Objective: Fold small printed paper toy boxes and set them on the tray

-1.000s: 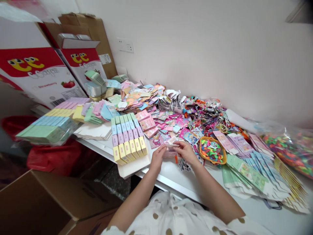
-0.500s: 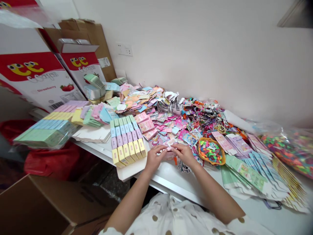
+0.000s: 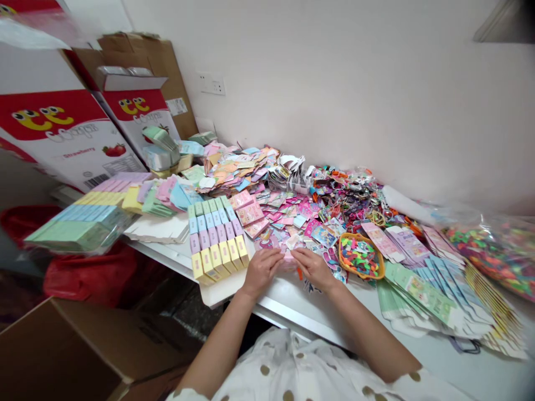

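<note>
Between my two hands, near the table's front edge, is a small pink box (image 3: 286, 262). My left hand (image 3: 263, 269) grips its left end, with the fingers bent together. My right hand (image 3: 312, 267) closes on its right end in the same way, and the fingers partly hide the box. To the left stand rows of small green, blue, purple and yellow boxes (image 3: 217, 239) on white card. Several pink boxes (image 3: 249, 213) lie just behind them. Right of my right hand sits an orange basket (image 3: 360, 275) of small bright pieces (image 3: 360, 255).
A pile of coloured cards (image 3: 242, 167) and a tangle of small trinkets (image 3: 351, 195) cover the back. Flat printed cartons (image 3: 426, 289) fan out at right beside a plastic bag (image 3: 493, 250). Large strawberry cartons (image 3: 62, 133) stand at left; an open cardboard box (image 3: 92, 340) is below.
My fingers have come down onto the pink box's ends, and my hands sit slightly farther apart. The view has shifted very little.
</note>
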`<state>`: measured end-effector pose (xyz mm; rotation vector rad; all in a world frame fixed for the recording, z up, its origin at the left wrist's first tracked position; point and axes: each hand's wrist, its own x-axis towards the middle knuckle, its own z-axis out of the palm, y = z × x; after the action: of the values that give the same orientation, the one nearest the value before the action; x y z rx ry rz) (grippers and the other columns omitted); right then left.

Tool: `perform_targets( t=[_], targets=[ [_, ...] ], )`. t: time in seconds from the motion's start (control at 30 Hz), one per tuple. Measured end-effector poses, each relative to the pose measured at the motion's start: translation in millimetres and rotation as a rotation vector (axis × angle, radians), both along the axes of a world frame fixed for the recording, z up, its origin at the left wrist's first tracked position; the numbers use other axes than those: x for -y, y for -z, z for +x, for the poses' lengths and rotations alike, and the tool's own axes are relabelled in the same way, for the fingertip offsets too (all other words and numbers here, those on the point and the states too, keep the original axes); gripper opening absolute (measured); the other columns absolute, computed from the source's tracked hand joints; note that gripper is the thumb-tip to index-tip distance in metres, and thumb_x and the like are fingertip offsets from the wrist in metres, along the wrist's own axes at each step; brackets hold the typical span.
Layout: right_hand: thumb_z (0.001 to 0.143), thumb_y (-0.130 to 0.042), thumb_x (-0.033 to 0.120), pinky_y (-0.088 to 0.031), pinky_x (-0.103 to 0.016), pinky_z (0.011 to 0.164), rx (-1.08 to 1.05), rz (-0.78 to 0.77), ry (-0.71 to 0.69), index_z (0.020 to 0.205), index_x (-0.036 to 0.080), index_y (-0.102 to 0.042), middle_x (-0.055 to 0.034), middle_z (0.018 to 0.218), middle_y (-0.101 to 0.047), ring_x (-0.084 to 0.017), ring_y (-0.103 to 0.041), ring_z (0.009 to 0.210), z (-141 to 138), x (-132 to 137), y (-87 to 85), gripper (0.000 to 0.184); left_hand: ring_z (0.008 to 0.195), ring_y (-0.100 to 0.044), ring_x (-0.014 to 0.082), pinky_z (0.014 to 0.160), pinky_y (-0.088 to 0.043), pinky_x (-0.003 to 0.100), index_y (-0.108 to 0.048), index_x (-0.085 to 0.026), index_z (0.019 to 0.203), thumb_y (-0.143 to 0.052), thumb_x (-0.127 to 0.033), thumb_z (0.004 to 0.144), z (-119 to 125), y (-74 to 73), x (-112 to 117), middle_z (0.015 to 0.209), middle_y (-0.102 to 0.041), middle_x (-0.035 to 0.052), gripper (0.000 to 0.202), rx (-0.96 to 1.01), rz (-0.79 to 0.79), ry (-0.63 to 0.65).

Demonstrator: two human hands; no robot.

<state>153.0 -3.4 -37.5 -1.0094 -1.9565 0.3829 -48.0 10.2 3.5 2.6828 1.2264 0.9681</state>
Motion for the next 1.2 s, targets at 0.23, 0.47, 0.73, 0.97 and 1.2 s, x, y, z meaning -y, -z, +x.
perform_targets(
  t=[0.23,0.47,0.73,0.97,1.2],
  targets=[
    [0.091,-0.043,0.018,-0.053,-0.035,0.083,0.070,0.114,0.065,0.127,0.021,-0.051,-0.0138,0.111,-0.059,-0.022,-0.059,0.102,-3,6,13.4,0.037,0.086,-0.062,0.0168,0.074,-0.048,0.033,-0.066,-0.022,0.100,-0.051,-0.018,0.086,1,0.9,7,0.096,-0.070,0.0061,0.020,-0.067,0.164,0.016],
    [0.091,-0.042,0.018,-0.052,-0.033,0.084,-0.023,0.029,0.028,0.124,0.020,-0.053,-0.0117,0.106,-0.061,-0.020,-0.059,0.099,-3,4,12.1,0.036,0.085,-0.062,0.0171,0.075,-0.047,0.032,-0.065,-0.019,0.096,-0.055,-0.018,0.084,0,-3.5,10,0.096,-0.070,0.0063,0.016,-0.089,0.180,-0.001],
    [0.087,-0.050,0.027,-0.049,-0.034,0.080,-0.154,-0.248,-0.102,0.113,0.020,-0.059,-0.0095,0.100,-0.064,-0.020,-0.060,0.090,0,8,-4.6,0.028,0.098,-0.058,0.0218,0.082,-0.048,0.038,-0.062,-0.018,0.105,-0.055,-0.030,0.084,8,-4.3,12,0.106,-0.064,0.0105,0.025,-0.122,-0.042,-0.036],
    [0.083,-0.051,0.047,-0.044,-0.023,0.061,-0.319,-0.646,-0.056,0.076,0.015,-0.066,-0.0009,0.069,-0.062,-0.015,-0.057,0.067,-9,-74,-46.2,0.036,0.095,-0.058,0.0213,0.082,-0.048,0.037,-0.058,-0.020,0.111,-0.054,-0.028,0.084,14,-0.5,20,0.102,-0.064,0.0087,0.028,-0.126,-0.255,-0.050],
    [0.063,-0.066,0.060,-0.043,-0.027,0.050,-0.185,-1.017,0.142,0.076,0.014,-0.063,-0.0054,0.058,-0.060,-0.020,-0.058,0.055,-95,-166,-38.7,0.048,0.091,-0.057,0.0215,0.078,-0.048,0.036,-0.057,-0.019,0.109,-0.052,-0.026,0.085,15,0.2,25,0.099,-0.063,0.0085,0.026,-0.125,-0.262,-0.045]
  ],
)
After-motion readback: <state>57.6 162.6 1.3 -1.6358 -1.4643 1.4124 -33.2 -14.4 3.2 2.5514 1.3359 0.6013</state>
